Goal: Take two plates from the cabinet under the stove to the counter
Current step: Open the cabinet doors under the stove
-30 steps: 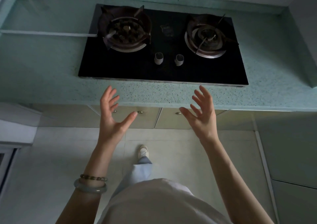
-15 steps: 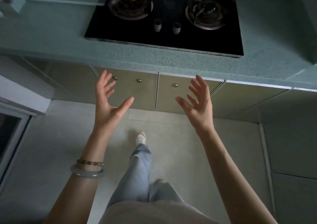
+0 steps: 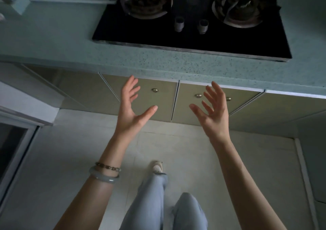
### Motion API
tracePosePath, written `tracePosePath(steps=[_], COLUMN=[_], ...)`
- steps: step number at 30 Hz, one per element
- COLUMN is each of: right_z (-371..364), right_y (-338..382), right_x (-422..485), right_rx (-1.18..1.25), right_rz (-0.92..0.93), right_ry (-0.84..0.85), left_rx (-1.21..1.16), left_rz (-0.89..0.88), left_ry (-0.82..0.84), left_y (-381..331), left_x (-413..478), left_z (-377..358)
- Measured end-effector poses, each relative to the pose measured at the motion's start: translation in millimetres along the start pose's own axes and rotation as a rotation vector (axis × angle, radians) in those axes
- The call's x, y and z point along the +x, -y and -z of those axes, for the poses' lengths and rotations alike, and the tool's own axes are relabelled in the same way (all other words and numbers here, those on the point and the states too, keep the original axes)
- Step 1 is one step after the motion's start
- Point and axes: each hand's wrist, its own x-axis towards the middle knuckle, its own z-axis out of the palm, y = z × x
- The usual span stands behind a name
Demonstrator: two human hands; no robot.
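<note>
While both arms reach forward at the middle of the view, neither hand touches anything. The left hand [image 3: 131, 113] is raised with its palm turned toward 3 o'clock, fingers straight and slightly spread, and the thumb stretched out wide from them. At 3 o'clock from it, well apart, the right hand [image 3: 211, 113] mirrors it, palm toward 9 o'clock, fingers fanned and loosely bent, holding nothing.

Behind the hands, the flat beige cabinet doors [image 3: 164, 99] with small round metal knobs [image 3: 154, 90] are all closed. The plates cannot be seen, so whether they are behind these doors cannot be told. At 12 o'clock from the doors, the speckled pale green stone counter [image 3: 70, 44] overhangs them. Set into it, toward 12 to 1 o'clock, is the black glass stovetop [image 3: 194, 43], which has two round gas burners and two short cylindrical dials [image 3: 179, 24] between them.

Toward 7 o'clock, the left wrist wears a pale grey-green smooth bangle [image 3: 103, 177] and, just beside it, a thin brown beaded bracelet [image 3: 107, 167]. At 6 o'clock, light blue jeans [image 3: 151, 203] and a pale shoe [image 3: 157, 167] stand on the light grey tiled floor [image 3: 70, 159].
</note>
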Motion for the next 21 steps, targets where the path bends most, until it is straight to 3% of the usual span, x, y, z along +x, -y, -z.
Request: tracePosePath(steps=[8, 12, 21], right_z=[-26.3, -30.2, -50.8], right_y=[-153.4, -221.2, -294.0], right_x=[2.4, 6.6, 41.0], right_rx=[0.042, 0.060, 0.061], right_rz=[0.066, 0.164, 0.447], right_ry=[-0.009, -0.047, -0.018], left_rx=[-0.057, -0.065, 0.022], left_rz=[-0.024, -0.122, -0.409], left_ry=[0.014, 0.005, -0.009], left_y=[155.8, 224.3, 287.8], left_x=[-14.2, -16.1, 10.9], left_z=[-59.3, -78.2, -99.1])
